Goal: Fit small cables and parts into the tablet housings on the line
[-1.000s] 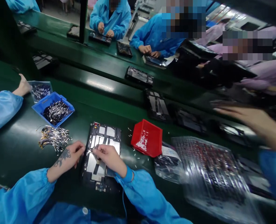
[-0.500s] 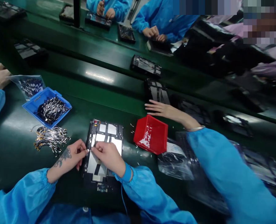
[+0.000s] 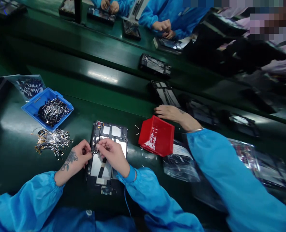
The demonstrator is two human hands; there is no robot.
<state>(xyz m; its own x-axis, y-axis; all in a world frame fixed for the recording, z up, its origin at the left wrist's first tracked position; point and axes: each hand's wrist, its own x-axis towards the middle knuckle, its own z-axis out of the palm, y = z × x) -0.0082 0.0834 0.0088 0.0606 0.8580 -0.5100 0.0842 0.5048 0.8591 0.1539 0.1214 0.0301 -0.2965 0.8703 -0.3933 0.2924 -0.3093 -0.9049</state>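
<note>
In front of me lies an opened tablet-like device (image 3: 101, 172) with white battery panels and black tape strips. My left hand (image 3: 79, 155) is at its left edge, thumb and fingers pinched on a thin black cable (image 3: 94, 152). My right hand (image 3: 113, 154) reaches over the device and pinches the same cable close by. The fingertips of both hands nearly meet, and hide part of the cable. To the left lies a loose pile of short cables (image 3: 53, 141) with metallic ends. Behind it, a blue bin (image 3: 33, 108) holds more such cables.
A red bin (image 3: 166, 141) with small white pieces stands to the right, more pieces scattered beside it. A neighbour's hand (image 3: 170, 114) is just behind it. Plastic bags (image 3: 181, 167) lie further right; another bag (image 3: 30, 87) is behind the blue bin. Devices (image 3: 155, 64) line the conveyor.
My hands have shifted slightly, still pinching at the device's left edge. The neighbour's spread hand on the right has lowered and curled. The hand at the far left has left the view.
</note>
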